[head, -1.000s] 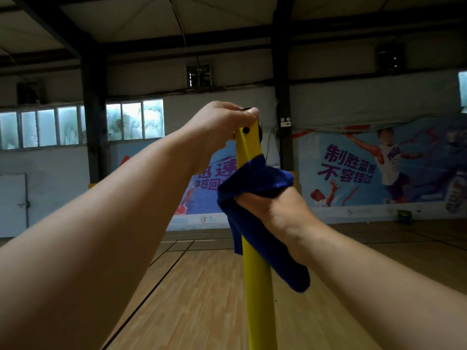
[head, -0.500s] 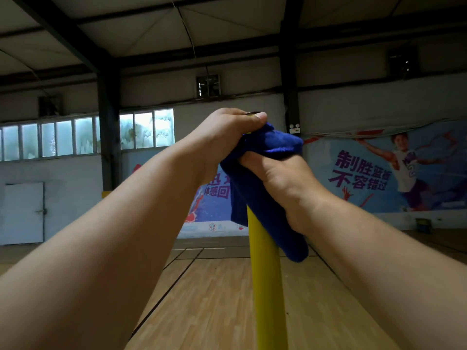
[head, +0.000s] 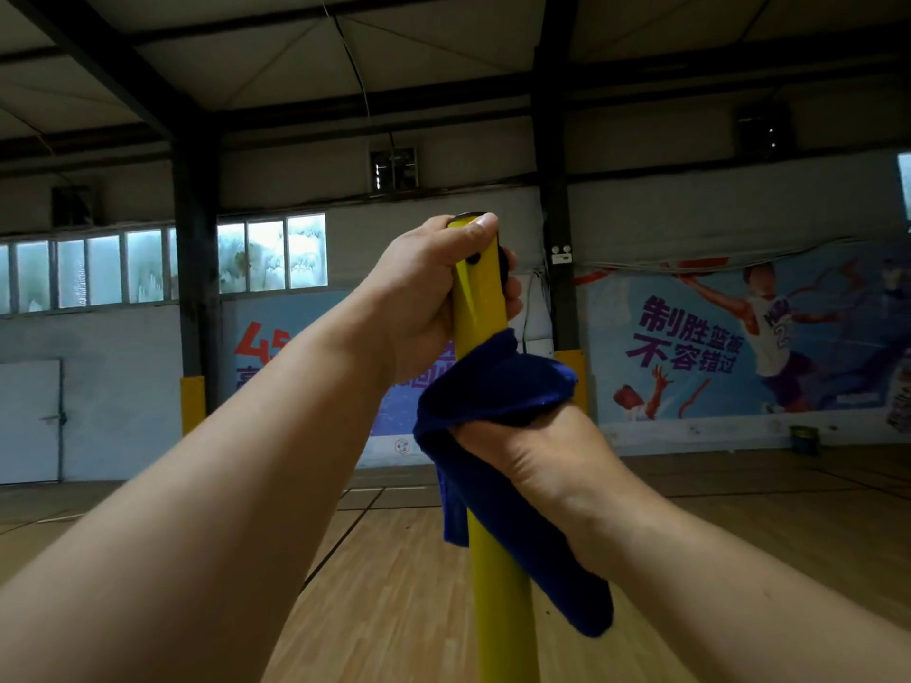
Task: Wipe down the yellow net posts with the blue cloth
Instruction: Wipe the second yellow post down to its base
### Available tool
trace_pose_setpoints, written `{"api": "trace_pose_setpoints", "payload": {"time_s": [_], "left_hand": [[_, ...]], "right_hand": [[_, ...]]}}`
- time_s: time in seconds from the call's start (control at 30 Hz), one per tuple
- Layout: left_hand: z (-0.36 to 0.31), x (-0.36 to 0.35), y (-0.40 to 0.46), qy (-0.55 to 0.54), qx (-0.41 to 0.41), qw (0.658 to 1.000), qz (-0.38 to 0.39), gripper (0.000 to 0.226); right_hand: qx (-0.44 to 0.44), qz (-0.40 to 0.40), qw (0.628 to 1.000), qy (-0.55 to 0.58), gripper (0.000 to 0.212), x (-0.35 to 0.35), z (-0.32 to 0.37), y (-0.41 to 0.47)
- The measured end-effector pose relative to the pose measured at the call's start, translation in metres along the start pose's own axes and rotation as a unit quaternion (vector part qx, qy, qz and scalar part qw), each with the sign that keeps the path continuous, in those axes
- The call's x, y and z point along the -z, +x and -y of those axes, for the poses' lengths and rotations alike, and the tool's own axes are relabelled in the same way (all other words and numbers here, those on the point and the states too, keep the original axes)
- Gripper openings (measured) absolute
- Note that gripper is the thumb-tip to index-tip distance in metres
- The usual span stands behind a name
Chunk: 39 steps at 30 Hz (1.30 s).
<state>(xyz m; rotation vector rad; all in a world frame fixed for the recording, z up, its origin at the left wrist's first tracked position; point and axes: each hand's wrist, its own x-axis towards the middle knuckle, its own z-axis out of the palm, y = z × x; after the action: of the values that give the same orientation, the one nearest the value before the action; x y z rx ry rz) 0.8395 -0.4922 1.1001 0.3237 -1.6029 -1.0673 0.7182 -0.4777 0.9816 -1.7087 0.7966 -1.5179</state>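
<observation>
Left hand (head: 429, 293) grips the top of the yellow post (head: 500, 598), fingers curled round it. Just below, right hand (head: 537, 456) clasps the blue cloth (head: 493, 386) around the post.

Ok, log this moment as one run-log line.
step: wiping post | left hand: grips top of yellow post | right hand: holds blue cloth wrapped round post below left hand | cloth tail: hangs down
</observation>
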Motion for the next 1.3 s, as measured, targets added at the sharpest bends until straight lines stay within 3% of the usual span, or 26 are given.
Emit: {"api": "trace_pose_setpoints", "payload": {"time_s": [0.1,0.2,0.3,0.47,0.57,0.73,1.0,1.3], "left_hand": [[0.007,-0.010,0.000,0.013,-0.029,0.998,-0.062,0.021],[0.011,-0.017,0.001,0.072,-0.052,0.990,-0.113,0.034],[0.010,-0.017,0.000,0.062,-0.033,0.992,-0.108,0.039],[0.007,-0.014,-0.001,0.020,0.024,0.998,-0.063,0.013],[0.009,-0.014,-0.003,0.012,0.036,0.998,-0.042,0.009],[0.012,-0.014,-0.004,0.042,0.015,0.998,-0.048,0.011],[0.011,-0.012,-0.007,0.076,0.008,0.995,-0.061,0.011],[0.014,-0.014,-0.007,0.075,-0.002,0.994,-0.077,0.013]], "right_hand": [[-0.006,-0.006,1.000,0.017,0.021,-0.001,0.007,0.003],[0.003,-0.037,0.999,0.001,0.026,-0.003,0.014,0.010],[0.012,-0.035,0.999,-0.015,0.034,-0.003,0.027,0.014],[0.012,-0.036,0.999,-0.029,0.038,-0.005,0.027,0.015],[0.007,-0.060,0.998,-0.033,0.041,-0.008,0.016,0.009],[-0.013,-0.085,0.996,-0.017,0.027,-0.008,-0.002,-0.005],[-0.084,-0.086,0.990,0.078,0.045,-0.010,-0.033,-0.042],[-0.094,-0.118,0.979,0.134,0.037,-0.023,-0.050,-0.055]]}}
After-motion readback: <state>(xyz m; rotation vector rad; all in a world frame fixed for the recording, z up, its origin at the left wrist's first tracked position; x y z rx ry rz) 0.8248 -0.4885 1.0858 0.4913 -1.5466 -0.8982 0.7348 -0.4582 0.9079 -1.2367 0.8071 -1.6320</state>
